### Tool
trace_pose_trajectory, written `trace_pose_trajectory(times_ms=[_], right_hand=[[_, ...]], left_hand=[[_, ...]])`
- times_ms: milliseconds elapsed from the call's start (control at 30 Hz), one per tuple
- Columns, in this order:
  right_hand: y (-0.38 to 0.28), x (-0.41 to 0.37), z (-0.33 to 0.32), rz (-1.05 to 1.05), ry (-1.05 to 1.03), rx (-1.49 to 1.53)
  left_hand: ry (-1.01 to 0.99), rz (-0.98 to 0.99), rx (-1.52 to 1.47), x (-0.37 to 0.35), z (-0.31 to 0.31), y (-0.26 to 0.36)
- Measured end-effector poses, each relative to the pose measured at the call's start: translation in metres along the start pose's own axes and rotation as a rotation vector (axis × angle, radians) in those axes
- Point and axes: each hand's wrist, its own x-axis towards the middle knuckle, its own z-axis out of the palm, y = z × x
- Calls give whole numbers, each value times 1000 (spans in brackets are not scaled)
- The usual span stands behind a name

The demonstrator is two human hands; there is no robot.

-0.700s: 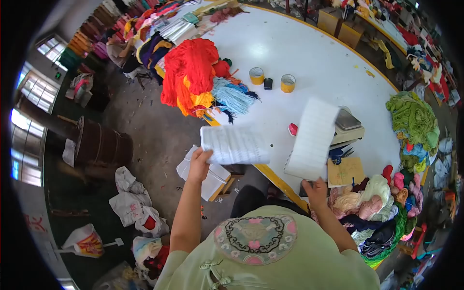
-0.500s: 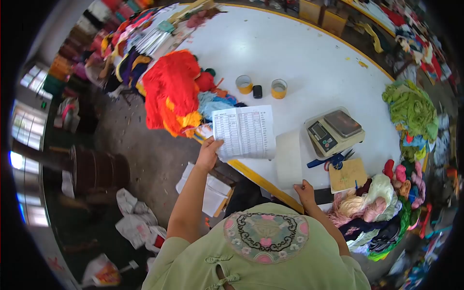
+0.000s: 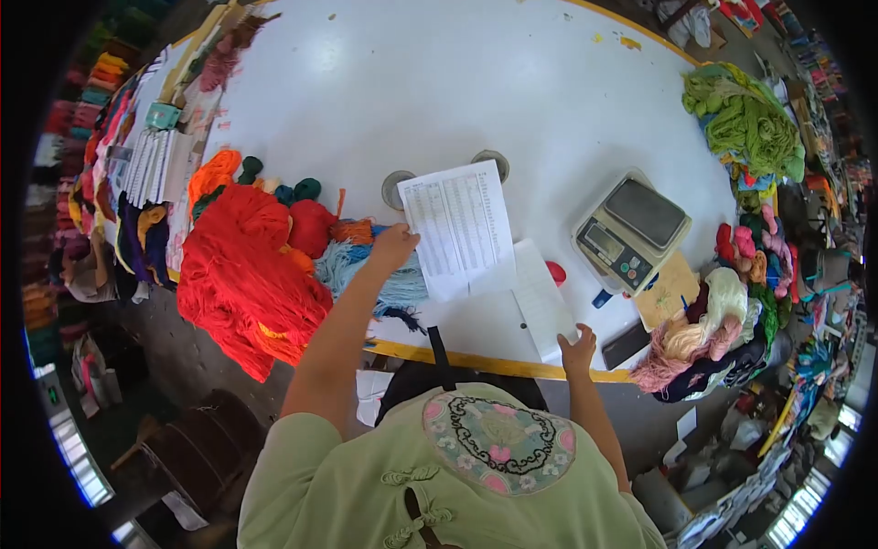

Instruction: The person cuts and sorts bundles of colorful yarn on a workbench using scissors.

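My left hand (image 3: 395, 247) is closed on the left edge of a printed sheet (image 3: 457, 224) with columns of a table on it. The sheet is tilted above the white table and partly covers two tape rolls (image 3: 394, 190). At its lower right is a mostly blank white paper (image 3: 541, 306) with a small dark spot. My right hand (image 3: 578, 350) pinches that paper's lower right corner between thumb and fingers. A small red object (image 3: 555, 272) shows beside this paper. Light blue yarn (image 3: 393, 279) lies just below my left hand.
A digital scale (image 3: 631, 233) stands to the right, with a brown paper pad (image 3: 666, 291) and dark phone-like object (image 3: 626, 346) near it. Red yarn (image 3: 247, 274) overhangs the left front edge. Green yarn (image 3: 745, 119) and mixed skeins (image 3: 713, 320) line the right side.
The view has shifted, bringing more of the table's right side and front edge into sight. The printed sheet now overlaps the tape rolls. Both hands keep hold of their papers.
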Motion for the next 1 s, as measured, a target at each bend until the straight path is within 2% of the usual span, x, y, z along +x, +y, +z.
trace_pose_trajectory(times_ms=[67, 133, 200, 233, 267, 367, 400, 467, 567, 933, 1000], right_hand=[[-9, -11, 1, -7, 103, -60], [-8, -18, -1, 4, 101, -39], [-9, -25, -5, 8, 127, -34], [-7, -27, -6, -4, 135, -39], [-5, -28, -8, -18, 156, -38], [-11, -33, -14, -69, 210, -34], [-15, -35, -18, -88, 228, -33], [-20, -37, -24, -126, 264, -23], [-23, -40, -31, -167, 292, 23], [-10, -37, -57, -250, 256, 163], [-14, -31, -57, -325, 245, 160]], left_hand=[[-14, 196, 244, -11, -31, -2], [-85, 99, -398, -60, -76, 77], [-75, 327, -735, -116, -117, 148], [-76, 524, -740, -147, -134, 177], [-124, 820, -841, -178, -147, 204], [-887, 970, -955, -241, -194, 264], [-1029, 1066, -910, -257, -196, 277], [-1038, 1236, -870, -279, -189, 281], [-981, 1351, -863, -302, -183, 276], [-728, 1510, -803, -373, -155, 258], [-659, 1541, -775, -390, -151, 254]])
